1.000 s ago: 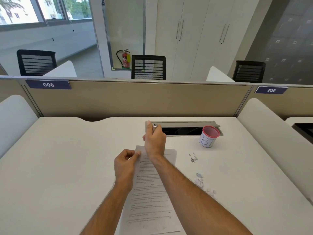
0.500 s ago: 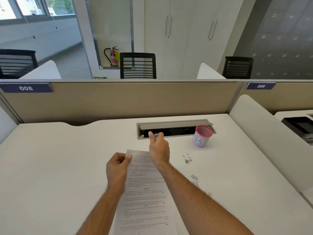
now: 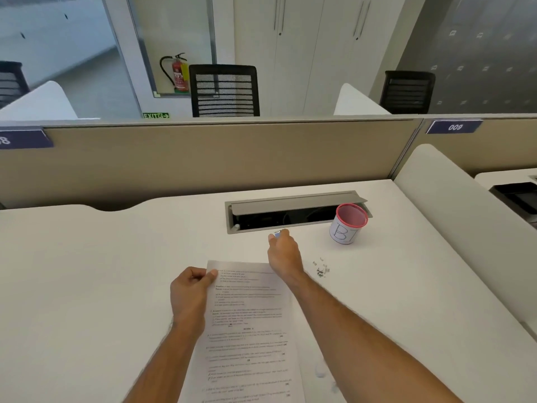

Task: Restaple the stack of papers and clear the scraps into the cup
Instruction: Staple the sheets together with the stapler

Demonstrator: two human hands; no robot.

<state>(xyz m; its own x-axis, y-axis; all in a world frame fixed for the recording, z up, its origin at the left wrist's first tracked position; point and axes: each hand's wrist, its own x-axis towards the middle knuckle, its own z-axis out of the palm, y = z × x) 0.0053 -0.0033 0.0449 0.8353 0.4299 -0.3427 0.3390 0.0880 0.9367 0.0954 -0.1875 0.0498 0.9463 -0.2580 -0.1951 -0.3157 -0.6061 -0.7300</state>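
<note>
At 12 o'clock of printed white paper stack (image 3: 250, 321): right hand (image 3: 283, 253), fingers curled on small silvery stapler (image 3: 277, 234); left hand (image 3: 189, 292) pinches corner. Advice: set stapler down w/o shifting sheets.

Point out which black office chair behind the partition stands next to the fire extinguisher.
The middle black mesh chair, directly right of the red fire extinguisher. The chair at the far right and the one at the left edge stand well away from it.
</note>
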